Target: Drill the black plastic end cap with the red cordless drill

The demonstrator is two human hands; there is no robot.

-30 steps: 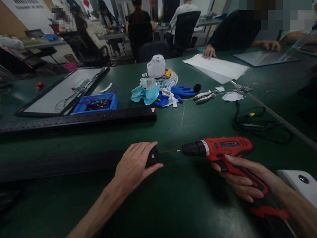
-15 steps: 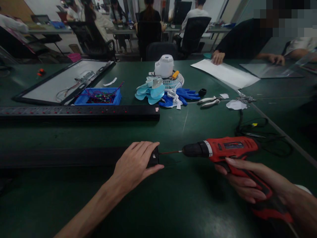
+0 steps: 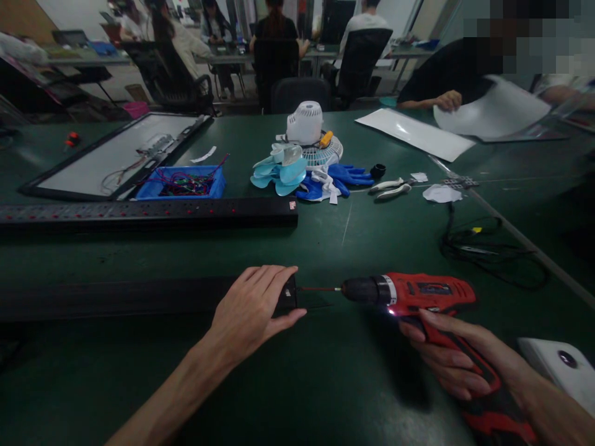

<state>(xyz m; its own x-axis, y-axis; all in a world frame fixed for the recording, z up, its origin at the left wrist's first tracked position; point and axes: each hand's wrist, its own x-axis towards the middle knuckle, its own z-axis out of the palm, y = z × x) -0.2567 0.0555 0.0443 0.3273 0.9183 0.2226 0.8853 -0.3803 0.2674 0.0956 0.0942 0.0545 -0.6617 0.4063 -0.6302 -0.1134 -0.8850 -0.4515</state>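
Note:
My left hand (image 3: 253,303) is wrapped over the right end of a long black bar (image 3: 139,298) lying on the green table, fingers on the far side and thumb on the near side. In my right hand (image 3: 458,356) is a red and black cordless drill (image 3: 427,291), gripped by its handle with the index finger at the trigger. The drill's small light is lit. Its long thin bit (image 3: 320,288) points left, and the tip meets the end face of the bar. Whether a screw sits at the tip is too small to tell.
Behind lies a second black bar (image 3: 260,212) with a row of red marks. Beyond are a blue bin (image 3: 216,186) of wires, fan parts (image 3: 304,124), blue gloves (image 3: 351,174), pliers (image 3: 393,188) and a black cable (image 3: 488,251). A white device (image 3: 564,365) stands right. Across the table, a person handles sheets.
The drill has tilted slightly and shifted a little left, and its light has come on. My left hand stays on the bar. The person opposite has lifted a sheet.

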